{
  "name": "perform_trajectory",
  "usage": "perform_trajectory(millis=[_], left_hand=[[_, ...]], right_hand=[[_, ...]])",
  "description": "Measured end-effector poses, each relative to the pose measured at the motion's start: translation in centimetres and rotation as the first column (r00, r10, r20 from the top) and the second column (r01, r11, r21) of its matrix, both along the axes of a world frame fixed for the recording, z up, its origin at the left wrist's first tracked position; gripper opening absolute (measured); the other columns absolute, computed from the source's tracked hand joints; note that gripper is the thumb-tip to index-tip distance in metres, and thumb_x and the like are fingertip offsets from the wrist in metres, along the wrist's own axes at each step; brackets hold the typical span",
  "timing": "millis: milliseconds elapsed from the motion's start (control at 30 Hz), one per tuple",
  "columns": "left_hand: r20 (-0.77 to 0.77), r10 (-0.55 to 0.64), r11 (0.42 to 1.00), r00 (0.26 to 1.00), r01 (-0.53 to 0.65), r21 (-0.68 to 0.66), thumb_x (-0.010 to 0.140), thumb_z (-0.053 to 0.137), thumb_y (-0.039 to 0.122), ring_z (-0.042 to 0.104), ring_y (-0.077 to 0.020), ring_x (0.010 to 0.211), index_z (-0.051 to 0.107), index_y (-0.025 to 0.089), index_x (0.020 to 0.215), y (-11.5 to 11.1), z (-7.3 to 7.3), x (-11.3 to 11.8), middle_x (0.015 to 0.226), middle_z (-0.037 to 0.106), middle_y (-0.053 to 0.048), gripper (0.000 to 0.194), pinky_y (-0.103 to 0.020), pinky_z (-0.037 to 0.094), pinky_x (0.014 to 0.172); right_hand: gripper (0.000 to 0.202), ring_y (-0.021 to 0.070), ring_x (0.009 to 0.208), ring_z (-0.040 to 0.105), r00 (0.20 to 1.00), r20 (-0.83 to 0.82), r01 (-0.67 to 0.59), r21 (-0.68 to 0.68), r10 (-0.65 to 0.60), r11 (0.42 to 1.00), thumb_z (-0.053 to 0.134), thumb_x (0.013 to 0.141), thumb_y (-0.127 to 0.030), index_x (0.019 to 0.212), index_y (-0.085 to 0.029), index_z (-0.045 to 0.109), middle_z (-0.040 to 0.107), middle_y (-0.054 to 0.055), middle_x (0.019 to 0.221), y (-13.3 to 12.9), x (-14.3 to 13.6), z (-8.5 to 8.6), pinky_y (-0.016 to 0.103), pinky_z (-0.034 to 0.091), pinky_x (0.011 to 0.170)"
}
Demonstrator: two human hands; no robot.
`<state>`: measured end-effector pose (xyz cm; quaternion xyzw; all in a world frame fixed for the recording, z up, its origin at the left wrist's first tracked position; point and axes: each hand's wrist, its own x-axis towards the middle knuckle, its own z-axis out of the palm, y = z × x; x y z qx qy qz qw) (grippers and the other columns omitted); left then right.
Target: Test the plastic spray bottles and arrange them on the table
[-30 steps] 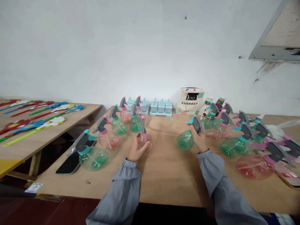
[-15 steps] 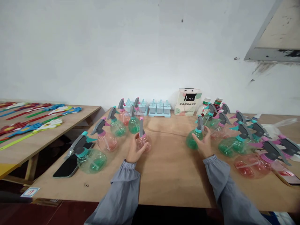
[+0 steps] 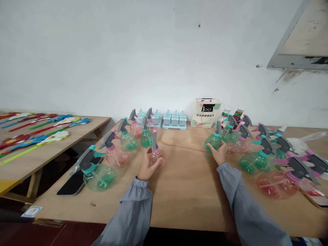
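Left hand [image 3: 146, 166], right hand [image 3: 218, 153]: both gripping

You've got the pink bottle [image 3: 155, 158] left, green bottle [image 3: 209, 140] right, on the table [image 3: 186, 191]. Probably light, thin, slick plastic that dents; hold low, around the rounded sides.

The tabletop [image 3: 187, 194] is light brown wood, with a sticker [image 3: 31, 212] at its near left corner and a few small dark marks close to the front edge. Pink and green spray bottles [image 3: 117, 157] stand on its left part, a dark-screened phone [image 3: 70, 186] lying partly behind the nearest. More spray bottles crowd the right part, near a second phone [image 3: 316, 197] and clear plastic [image 3: 297, 146]. Along the back sit pale blue moulds [image 3: 174, 121], a printed bag [image 3: 205, 118] and labelled bottles [image 3: 238, 114]
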<state>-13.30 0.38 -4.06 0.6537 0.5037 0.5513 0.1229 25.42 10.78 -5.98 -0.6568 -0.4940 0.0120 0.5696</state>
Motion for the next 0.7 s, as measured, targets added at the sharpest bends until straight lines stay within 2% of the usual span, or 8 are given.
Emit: perform_trajectory(millis=[200, 367, 567, 633, 700], left_hand=[[0.039, -0.029, 0.999, 0.999, 0.030, -0.020, 0.081, 0.068, 0.042, 0.054, -0.0287, 0.122, 0.038, 0.022, 0.134, 0.4, -0.7, -0.3, 0.129, 0.053, -0.014, 0.065, -0.051, 0.044, 0.104], [0.071, -0.039, 0.999, 0.997, 0.040, -0.016, 0.081, 0.068, 0.040, 0.053, -0.0289, 0.123, 0.038, 0.023, 0.135, 0.4, -0.9, -0.1, 0.129, 0.053, -0.014, 0.064, -0.053, 0.040, 0.107], [0.058, -0.023, 0.999, 0.998, 0.025, -0.027, 0.081, 0.066, 0.041, 0.054, -0.0281, 0.121, 0.038, 0.021, 0.133, 0.1, -0.6, 0.0, 0.127, 0.053, -0.014, 0.062, -0.052, 0.040, 0.106], [0.035, -0.012, 1.000, 0.999, 0.013, -0.025, 0.082, 0.066, 0.043, 0.055, -0.0274, 0.118, 0.040, 0.021, 0.132, 0.1, -0.4, 0.1, 0.124, 0.055, -0.013, 0.061, -0.051, 0.041, 0.105], [0.006, 0.010, 1.000, 1.000, -0.010, -0.010, 0.081, 0.066, 0.046, 0.056, -0.0268, 0.115, 0.043, 0.021, 0.130, 0.0, -0.3, 0.5, 0.120, 0.056, -0.012, 0.059, -0.049, 0.043, 0.102]], right_hand=[[0.100, 0.0358, 0.129, 0.038, 0.994, -0.109, -0.024, -0.102, 0.013, 0.994, 0.066, 0.061, -0.068, 0.138, -0.011, 0.039, 0.046, 0.023, 0.134, 4.7, -0.2, 1.4, 0.049, 0.030, 0.108], [0.105, 0.0367, 0.131, 0.038, 0.990, -0.138, -0.034, -0.170, 0.011, 0.985, 0.069, 0.060, -0.060, 0.143, -0.007, 0.033, 0.043, 0.027, 0.137, 6.5, -0.3, 2.6, 0.048, 0.030, 0.109], [0.112, 0.0378, 0.136, 0.034, 0.983, -0.177, -0.083, -0.140, 0.057, 0.987, 0.071, 0.057, -0.062, 0.143, -0.003, 0.030, 0.039, 0.029, 0.143, 6.2, 0.0, 3.3, 0.049, 0.026, 0.112], [0.115, 0.0379, 0.138, 0.031, 0.979, -0.191, -0.092, -0.112, 0.070, 0.989, 0.072, 0.056, -0.063, 0.143, -0.002, 0.027, 0.035, 0.030, 0.145, 5.1, -0.5, 3.4, 0.050, 0.025, 0.113], [0.111, 0.0372, 0.140, 0.029, 0.979, -0.189, -0.084, -0.026, 0.078, 0.996, 0.069, 0.061, -0.065, 0.142, -0.002, 0.027, 0.032, 0.030, 0.146, 3.1, -2.0, 3.3, 0.052, 0.023, 0.115]])
